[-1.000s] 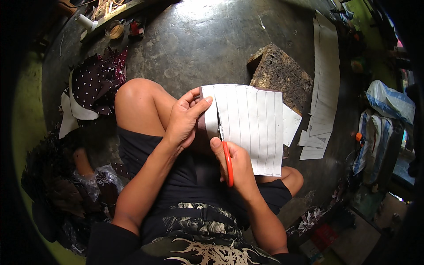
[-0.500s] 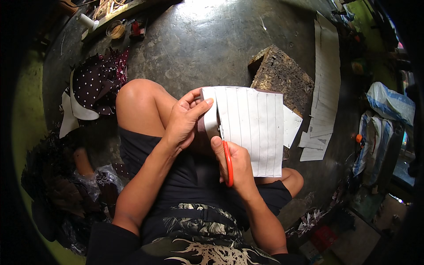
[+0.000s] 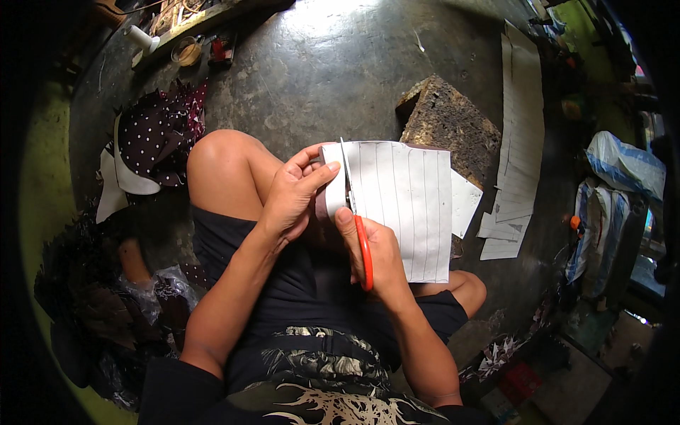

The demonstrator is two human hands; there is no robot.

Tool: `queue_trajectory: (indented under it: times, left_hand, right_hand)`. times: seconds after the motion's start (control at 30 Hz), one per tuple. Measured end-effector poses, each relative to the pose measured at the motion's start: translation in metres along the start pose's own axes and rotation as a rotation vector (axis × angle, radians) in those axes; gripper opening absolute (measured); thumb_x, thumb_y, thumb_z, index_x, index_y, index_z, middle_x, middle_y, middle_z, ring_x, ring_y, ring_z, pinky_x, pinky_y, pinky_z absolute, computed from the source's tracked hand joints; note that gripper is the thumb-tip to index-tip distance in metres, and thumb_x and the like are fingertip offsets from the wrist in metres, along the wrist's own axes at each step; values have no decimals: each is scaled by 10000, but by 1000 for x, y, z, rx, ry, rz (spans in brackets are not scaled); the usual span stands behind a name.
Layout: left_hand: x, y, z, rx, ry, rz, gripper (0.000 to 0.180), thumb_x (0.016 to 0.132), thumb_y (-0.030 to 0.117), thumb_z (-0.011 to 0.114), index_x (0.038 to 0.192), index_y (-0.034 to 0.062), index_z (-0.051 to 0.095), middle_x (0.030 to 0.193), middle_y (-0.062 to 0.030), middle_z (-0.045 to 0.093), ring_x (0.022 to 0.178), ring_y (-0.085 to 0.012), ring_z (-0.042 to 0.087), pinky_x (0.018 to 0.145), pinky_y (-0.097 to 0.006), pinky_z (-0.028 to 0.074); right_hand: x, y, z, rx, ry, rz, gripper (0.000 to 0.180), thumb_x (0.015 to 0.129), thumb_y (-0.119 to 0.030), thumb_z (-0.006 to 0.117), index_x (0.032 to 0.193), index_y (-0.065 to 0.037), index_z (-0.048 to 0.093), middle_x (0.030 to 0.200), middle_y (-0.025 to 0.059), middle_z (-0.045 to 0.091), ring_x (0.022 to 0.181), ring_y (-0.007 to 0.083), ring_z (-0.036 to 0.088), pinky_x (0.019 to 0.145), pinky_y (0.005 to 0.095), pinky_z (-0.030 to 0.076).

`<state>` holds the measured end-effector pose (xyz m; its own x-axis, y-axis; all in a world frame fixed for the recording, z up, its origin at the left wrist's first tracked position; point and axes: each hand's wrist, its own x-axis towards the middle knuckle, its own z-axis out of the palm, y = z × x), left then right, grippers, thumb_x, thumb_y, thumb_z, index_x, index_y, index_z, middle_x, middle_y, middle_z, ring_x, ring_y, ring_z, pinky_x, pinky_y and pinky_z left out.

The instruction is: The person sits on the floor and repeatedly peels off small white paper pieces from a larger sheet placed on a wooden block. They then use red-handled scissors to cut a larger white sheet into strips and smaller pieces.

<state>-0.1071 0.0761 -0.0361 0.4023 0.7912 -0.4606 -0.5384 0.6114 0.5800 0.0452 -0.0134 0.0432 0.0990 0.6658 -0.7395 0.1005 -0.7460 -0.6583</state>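
My right hand grips a pair of scissors by the red handles. Their blades run up along the first drawn line of a white lined sheet, and the tip shows past its far edge. A narrow strip on the left side is partly parted from the sheet. Pinched between thumb and fingers, that strip's far end is in my left hand. Brownish material shows under the strip and along the sheet's far edge. The sheet lies over my lap, its right side over a white scrap.
A rough dark block stands on the floor beyond the sheet. Long lined white pieces lie at the right. Polka-dot fabric is piled at the left, above dark scraps and clear plastic. Plastic bags sit far right.
The scissors have advanced away from me along the line, and their blade tip now passes the sheet's far edge. My left hand keeps its pinch on the strip.
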Motion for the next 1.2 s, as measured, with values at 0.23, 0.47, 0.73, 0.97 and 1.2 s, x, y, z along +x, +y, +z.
queue_trajectory:
  times: [0.23, 0.47, 0.73, 0.97, 1.2]
  left_hand:
    - [-2, 3, 0, 9, -7, -2, 447, 1051, 94, 746, 1461, 20, 584, 1224, -85, 749, 1096, -126, 732, 961, -291, 614]
    - [-36, 36, 11, 84, -85, -104, 594, 1049, 97, 741, 1569, 17, 464, 1100, -47, 753, 974, -94, 724, 836, -254, 596]
    - [-87, 74, 47, 513, -436, -262, 919, 933, 3, 863, 1700, 38, 358, 955, 6, 726, 897, -51, 668, 806, -212, 508]
    - [-149, 66, 78, 975, 13, 332, 147, 971, 78, 846, 992, 7, 720, 854, -28, 712, 770, -92, 653, 687, -272, 519]
    - [-165, 29, 72, 742, -196, 62, 381, 1121, 217, 676, 1401, -42, 674, 1145, -56, 759, 1001, -122, 698, 900, -310, 560]
  right_hand:
    - [0, 1, 2, -16, 17, -27, 766, 1021, -743, 645, 669, -69, 553, 522, -25, 481, 447, 101, 520, 426, 294, 421]
    - [-21, -3, -7, 247, -63, -99, 558, 1088, -577, 659, 908, -52, 602, 726, 15, 597, 600, 91, 600, 538, 254, 498]
    - [-64, -15, -24, 601, -92, -447, 245, 1014, 8, 755, 1100, -48, 532, 1074, 76, 702, 904, 70, 644, 807, 222, 524]
    - [-91, 12, -13, 773, 26, -462, 315, 996, 59, 733, 1142, -65, 483, 1122, 106, 626, 963, 159, 716, 823, 300, 671]
    - [-108, 25, 15, 841, 151, -431, 284, 1010, 38, 751, 1151, -42, 516, 1117, 99, 636, 928, 150, 722, 794, 291, 637]
